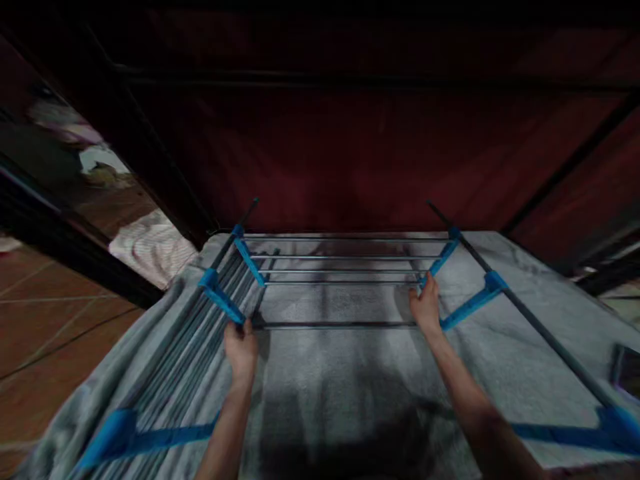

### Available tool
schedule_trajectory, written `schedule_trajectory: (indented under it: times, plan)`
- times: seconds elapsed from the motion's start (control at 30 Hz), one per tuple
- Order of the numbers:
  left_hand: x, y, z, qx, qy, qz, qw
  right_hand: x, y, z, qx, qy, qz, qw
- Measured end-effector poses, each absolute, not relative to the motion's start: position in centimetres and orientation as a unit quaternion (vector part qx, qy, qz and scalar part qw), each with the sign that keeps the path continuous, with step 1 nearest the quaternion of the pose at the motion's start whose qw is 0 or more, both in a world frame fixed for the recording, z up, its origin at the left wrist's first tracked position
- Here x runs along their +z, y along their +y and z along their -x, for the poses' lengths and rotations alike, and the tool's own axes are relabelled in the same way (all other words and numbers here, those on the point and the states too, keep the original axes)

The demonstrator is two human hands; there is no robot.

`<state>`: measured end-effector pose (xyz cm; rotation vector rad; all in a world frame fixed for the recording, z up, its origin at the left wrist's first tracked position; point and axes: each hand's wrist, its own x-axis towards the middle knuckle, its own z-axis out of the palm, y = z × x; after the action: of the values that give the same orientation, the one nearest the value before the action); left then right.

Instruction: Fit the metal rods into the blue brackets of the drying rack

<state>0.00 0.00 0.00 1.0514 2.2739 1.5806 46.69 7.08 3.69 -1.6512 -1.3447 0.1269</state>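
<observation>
A half-built rack of dark metal tubes [350, 326] and blue plastic brackets [223, 300] lies across a grey blanket. My left hand [241, 347] is closed round the lower end of a left bracket, where a long cross tube meets it. On the opposite side, my right hand [425, 303] pinches the inner end of the far right bracket [443, 257]; the exact grip is partly hidden by the fingers. Several thin rods [350, 257] span the two far brackets. Nearer to me, a large blue bracket [113, 433] sits at the left and another blue bracket [575, 433] at the right.
Several loose tubes [195, 360] lie along the blanket's [330, 387] left side. A dark red panel [340, 153] rises behind the rack. A dark phone-like object [626, 370] rests at the right edge. Tiled floor [60, 333] and crumpled cloth [153, 247] show at left.
</observation>
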Motion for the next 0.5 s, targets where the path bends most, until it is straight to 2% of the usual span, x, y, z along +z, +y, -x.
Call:
schedule_trajectory:
  times: [0.13, 0.3, 0.5]
  plan:
    - [0.1, -2.3, -1.3, 0.540, 0.758, -0.361, 0.064, -0.7, -0.1, -41.3, 0.080, -0.652, 0.597, 0.460]
    - [0.8, -6.2, -4.2, 0.521, 0.738, -0.428, 0.035, -5.2, -7.7, -37.3, 0.081, -0.725, 0.562, 0.390]
    - [3.2, -6.8, -9.5, 0.538, 0.684, -0.488, 0.074, -5.6, -9.8, -36.5, 0.027, -0.775, 0.545, 0.320]
